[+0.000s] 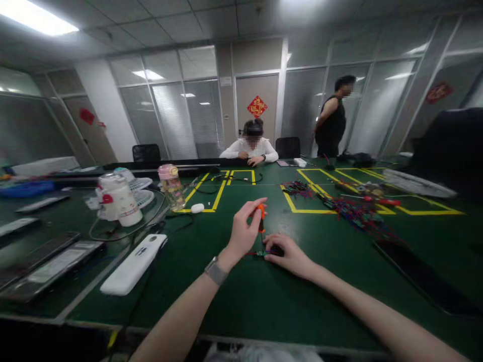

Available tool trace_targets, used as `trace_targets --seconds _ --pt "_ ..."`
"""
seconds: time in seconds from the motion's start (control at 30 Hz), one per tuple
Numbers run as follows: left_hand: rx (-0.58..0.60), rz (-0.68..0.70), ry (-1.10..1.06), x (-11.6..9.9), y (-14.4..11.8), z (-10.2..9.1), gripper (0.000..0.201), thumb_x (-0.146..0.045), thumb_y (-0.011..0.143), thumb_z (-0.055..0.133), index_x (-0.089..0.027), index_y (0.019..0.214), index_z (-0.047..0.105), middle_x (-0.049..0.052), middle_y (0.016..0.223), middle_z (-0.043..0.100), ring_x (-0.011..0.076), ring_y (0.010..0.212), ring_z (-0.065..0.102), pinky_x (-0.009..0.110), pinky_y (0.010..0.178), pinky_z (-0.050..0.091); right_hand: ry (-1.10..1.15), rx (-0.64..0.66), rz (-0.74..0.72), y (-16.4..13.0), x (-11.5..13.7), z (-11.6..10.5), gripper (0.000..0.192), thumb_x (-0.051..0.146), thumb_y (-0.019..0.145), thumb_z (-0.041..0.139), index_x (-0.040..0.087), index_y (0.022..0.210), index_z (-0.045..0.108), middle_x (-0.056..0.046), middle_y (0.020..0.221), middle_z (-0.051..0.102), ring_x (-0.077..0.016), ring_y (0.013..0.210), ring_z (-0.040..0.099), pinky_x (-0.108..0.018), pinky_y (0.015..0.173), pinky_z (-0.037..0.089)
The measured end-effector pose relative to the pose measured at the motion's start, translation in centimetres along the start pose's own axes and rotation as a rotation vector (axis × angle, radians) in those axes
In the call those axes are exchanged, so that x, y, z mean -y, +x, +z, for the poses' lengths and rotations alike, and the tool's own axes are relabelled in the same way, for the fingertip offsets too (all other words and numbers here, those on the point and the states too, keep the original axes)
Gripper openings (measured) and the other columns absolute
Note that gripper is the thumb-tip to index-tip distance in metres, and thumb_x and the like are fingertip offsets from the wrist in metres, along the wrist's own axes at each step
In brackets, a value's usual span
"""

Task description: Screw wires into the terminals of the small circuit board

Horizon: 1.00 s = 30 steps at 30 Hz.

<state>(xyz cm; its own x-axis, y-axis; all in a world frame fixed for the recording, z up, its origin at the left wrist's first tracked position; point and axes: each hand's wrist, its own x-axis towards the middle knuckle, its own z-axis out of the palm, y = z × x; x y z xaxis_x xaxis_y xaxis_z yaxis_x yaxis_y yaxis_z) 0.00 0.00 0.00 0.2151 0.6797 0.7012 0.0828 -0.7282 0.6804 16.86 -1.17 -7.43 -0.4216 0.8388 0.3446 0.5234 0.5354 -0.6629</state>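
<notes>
**Orange-handled screwdriver upright over a small board**

Orange plastic shows in our left hand (243, 232), whose grip is clenched round the screwdriver (261, 216), tip down. Our right hand (289, 253) pins a small circuit board (260, 253) flat on the green bench (234, 296). We judge a screw is being worked; next calls for steady downward pressure.

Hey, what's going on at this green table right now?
A person at a green table holds an orange-handled screwdriver upright in the left hand, tip down on a small circuit board. The right hand pins that board to the table. A heap of wired boards lies to the right. Across the table one person sits; another stands.
</notes>
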Motion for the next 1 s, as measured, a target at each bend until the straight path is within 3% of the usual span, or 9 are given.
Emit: trace_targets --seconds 0.3,0.83,1.0 --pt "0.029 0.085 0.236 -1.3 0.1 -0.6 0.025 -0.016 0.093 0.045 -0.018 0.111 0.061 0.006 0.095 0.060 0.0148 0.084 0.058 0.026 0.075 0.047 -0.003 0.020 0.066 -0.1 0.7 -0.3 0.010 0.023 0.075 0.070 0.020 0.080 0.062 -0.007 0.108 0.066 -0.0233 0.109 0.058 -0.053 0.112 0.017" --pt "0.056 0.080 0.219 -1.3 0.2 -1.0 0.026 -0.015 0.093 0.045 -0.019 0.113 0.061 0.004 0.094 0.058 0.0138 0.084 0.056 0.026 0.076 0.046 -0.019 0.023 0.063 -0.1 0.5 -0.1 0.010 0.025 0.076 0.070 0.020 0.079 0.063 -0.007 0.108 0.065 -0.0241 0.108 0.058 -0.053 0.111 0.017" --pt "0.024 0.072 0.214 -0.8 0.2 -0.8 0.018 -0.022 0.087 0.060 -0.021 0.104 0.066 0.002 0.086 0.050 0.0123 0.077 0.052 0.025 0.072 0.047 -0.023 0.019 0.062 -0.1 0.4 -0.1 0.009 0.025 0.075 0.070 0.020 0.081 0.064 -0.007 0.109 0.065 -0.0241 0.110 0.057 -0.054 0.112 0.017"
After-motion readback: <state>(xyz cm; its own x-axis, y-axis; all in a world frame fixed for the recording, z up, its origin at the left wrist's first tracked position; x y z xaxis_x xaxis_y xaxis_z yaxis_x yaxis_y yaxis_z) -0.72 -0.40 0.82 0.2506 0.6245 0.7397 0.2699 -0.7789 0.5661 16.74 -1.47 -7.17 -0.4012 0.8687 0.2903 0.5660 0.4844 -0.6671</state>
